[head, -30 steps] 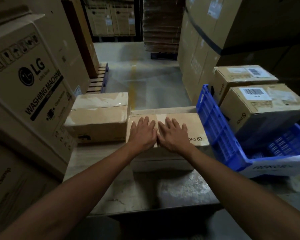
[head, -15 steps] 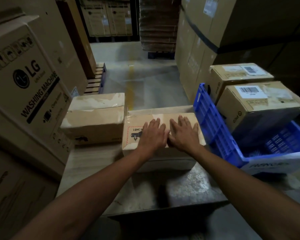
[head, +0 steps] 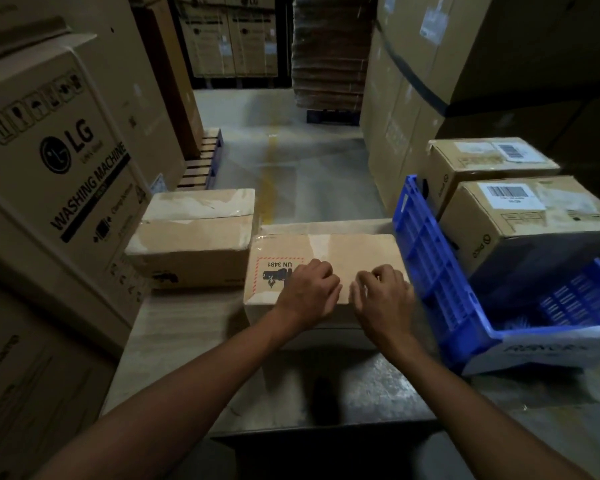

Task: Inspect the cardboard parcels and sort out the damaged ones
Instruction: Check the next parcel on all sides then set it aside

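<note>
A taped cardboard parcel [head: 347, 249] with a red-bordered UN 3481 label lies on the table [head: 187, 344] in front of me. Both hands sit on its top near the front edge. My left hand [head: 305, 296] has its fingers curled under, knuckles up, and partly covers the label. My right hand [head: 383, 299] is curled the same way beside it, fingertips on the cardboard. Neither hand wraps round the parcel. A second parcel [head: 194, 237] with wrinkled, torn-looking tape stands to the left, touching the first.
A blue plastic crate [head: 430, 271] stands tilted at the right with two labelled boxes [head: 527, 223] [head: 482, 161] in it. A big LG washing machine carton [head: 49, 168] walls off the left. Tall cartons rise at the right, and an aisle floor runs ahead.
Both hands slid back toward me along the parcel's top and went from flat fingers to curled ones. The UN 3481 label came into view.
</note>
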The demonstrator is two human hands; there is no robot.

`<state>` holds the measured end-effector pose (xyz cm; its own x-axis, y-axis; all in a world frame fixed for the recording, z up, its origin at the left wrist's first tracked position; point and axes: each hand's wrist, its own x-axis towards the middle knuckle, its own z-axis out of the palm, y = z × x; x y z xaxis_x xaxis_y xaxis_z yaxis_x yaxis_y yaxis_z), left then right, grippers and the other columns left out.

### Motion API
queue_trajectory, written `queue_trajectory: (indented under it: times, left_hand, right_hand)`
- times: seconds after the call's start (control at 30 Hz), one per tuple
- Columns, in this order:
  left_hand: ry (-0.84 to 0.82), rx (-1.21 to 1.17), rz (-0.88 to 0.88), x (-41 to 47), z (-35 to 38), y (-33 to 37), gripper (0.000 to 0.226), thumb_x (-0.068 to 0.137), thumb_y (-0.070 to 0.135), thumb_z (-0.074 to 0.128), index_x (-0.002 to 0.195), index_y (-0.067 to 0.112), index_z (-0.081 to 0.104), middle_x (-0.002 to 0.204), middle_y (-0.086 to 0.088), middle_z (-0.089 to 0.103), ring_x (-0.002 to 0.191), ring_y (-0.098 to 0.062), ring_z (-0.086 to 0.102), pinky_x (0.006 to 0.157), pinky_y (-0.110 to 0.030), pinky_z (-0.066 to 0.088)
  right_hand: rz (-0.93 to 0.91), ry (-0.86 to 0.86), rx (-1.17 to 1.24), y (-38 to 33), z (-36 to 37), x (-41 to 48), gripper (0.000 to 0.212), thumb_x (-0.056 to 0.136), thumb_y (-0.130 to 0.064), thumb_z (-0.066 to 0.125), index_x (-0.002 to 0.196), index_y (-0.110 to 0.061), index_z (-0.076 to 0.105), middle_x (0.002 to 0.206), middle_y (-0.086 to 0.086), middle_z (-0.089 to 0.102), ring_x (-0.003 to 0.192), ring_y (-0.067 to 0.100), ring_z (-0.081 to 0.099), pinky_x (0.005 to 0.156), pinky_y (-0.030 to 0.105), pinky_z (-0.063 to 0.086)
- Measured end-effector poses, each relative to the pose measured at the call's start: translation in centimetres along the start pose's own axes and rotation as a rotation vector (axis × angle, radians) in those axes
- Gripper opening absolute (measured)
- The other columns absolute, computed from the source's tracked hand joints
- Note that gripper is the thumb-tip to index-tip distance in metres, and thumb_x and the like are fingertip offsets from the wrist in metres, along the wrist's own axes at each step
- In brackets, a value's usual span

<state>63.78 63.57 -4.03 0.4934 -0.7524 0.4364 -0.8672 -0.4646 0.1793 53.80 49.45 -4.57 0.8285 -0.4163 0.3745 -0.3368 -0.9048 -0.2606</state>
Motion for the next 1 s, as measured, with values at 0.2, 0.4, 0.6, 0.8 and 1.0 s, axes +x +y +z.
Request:
queue_trajectory:
  times: [0.2, 0.4, 0.6, 0.8, 1.0]
  left_hand:
    - [0.009, -0.022, 0.016, -1.1, 0.0, -0.9, 0.015, 0.092, 0.022, 0.062, 0.096, 0.011, 0.071, 0.109, -0.011, 0.063, 0.099, -0.024, 0.056, 0.085, -0.041, 0.05]
    - [0.041, -0.048, -0.082, -1.4, -0.5, -0.3, 0.02, 0.091, 0.028, 0.056, 0.09, 0.013, 0.071, 0.092, -0.004, 0.062, 0.088, -0.021, 0.054, 0.076, -0.045, 0.049]
    - [-0.266, 0.026, -0.266, -0.6, -0.8, -0.4, 0.052, 0.104, 0.044, 0.036, 0.152, 0.026, 0.037, 0.164, -0.008, 0.022, 0.152, -0.028, 0.016, 0.121, -0.052, 0.013]
    - [-0.46, 0.041, -0.284, 0.4, -1.5, -1.4, 0.056, 0.104, 0.053, 0.025, 0.157, 0.035, 0.016, 0.168, -0.001, 0.003, 0.154, -0.023, -0.003, 0.123, -0.055, 0.001]
    - [-0.514, 0.1, -0.464, 1.0, -1.6, -4.5, 0.067, 0.101, 0.063, 0.017, 0.157, 0.036, -0.005, 0.166, 0.001, -0.018, 0.151, -0.026, -0.02, 0.119, -0.062, -0.007]
  right_hand:
    - [0.02, 0.007, 0.028, -0.1, -0.1, -0.7, 0.016, 0.094, -0.033, 0.061, 0.101, -0.02, 0.067, 0.104, 0.005, 0.058, 0.096, 0.022, 0.055, 0.088, 0.043, 0.048]
    - [0.04, -0.004, 0.058, -0.3, -0.4, -1.7, 0.022, 0.095, -0.038, 0.048, 0.099, -0.022, 0.063, 0.1, 0.001, 0.055, 0.097, 0.021, 0.053, 0.096, 0.047, 0.044]
    - [0.077, -0.311, -0.06, -0.3, -0.5, 2.9, 0.063, 0.1, -0.056, 0.038, 0.153, -0.024, 0.034, 0.163, 0.014, 0.026, 0.151, 0.032, 0.022, 0.119, 0.059, 0.019]
    - [0.08, -0.386, -0.166, -0.5, -0.7, 4.0, 0.067, 0.099, -0.064, 0.028, 0.152, -0.025, 0.031, 0.164, 0.015, 0.022, 0.152, 0.033, 0.017, 0.118, 0.066, 0.017]
    - [-0.059, -0.504, -0.099, -1.8, -0.1, 6.0, 0.075, 0.098, -0.071, 0.024, 0.161, -0.032, 0.009, 0.17, 0.009, -0.002, 0.155, 0.034, -0.001, 0.118, 0.068, 0.004]
